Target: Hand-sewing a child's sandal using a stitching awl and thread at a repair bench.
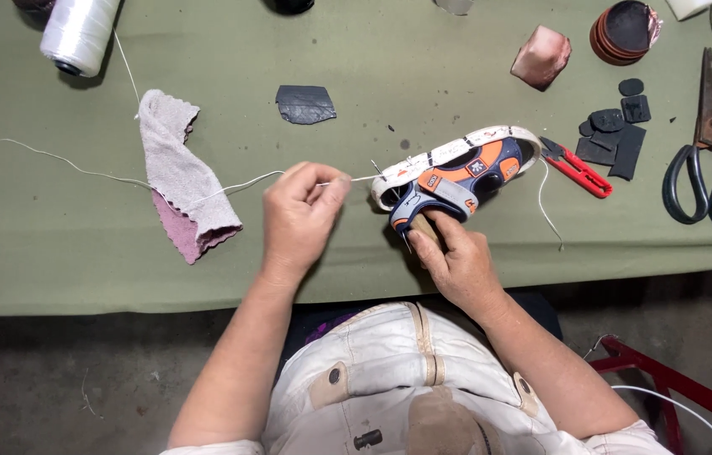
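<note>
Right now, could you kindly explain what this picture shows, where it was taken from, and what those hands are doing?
There is one picture, from a camera worn on a person's head, looking down at their own bare hands over a green cloth-covered table. The left hand pinches a taut white thread. The right hand grips a small orange and navy sandal with a white sole. Nearby lie a grey and pink rag, a white thread spool, small red snips, large dark scissors and black rubber scraps.

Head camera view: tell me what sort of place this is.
Likely a shoe-repair workbench. The left hand pulls white thread through a sandal steadied by the right hand; large scissors and black rubber patches lie on the green table.
</note>
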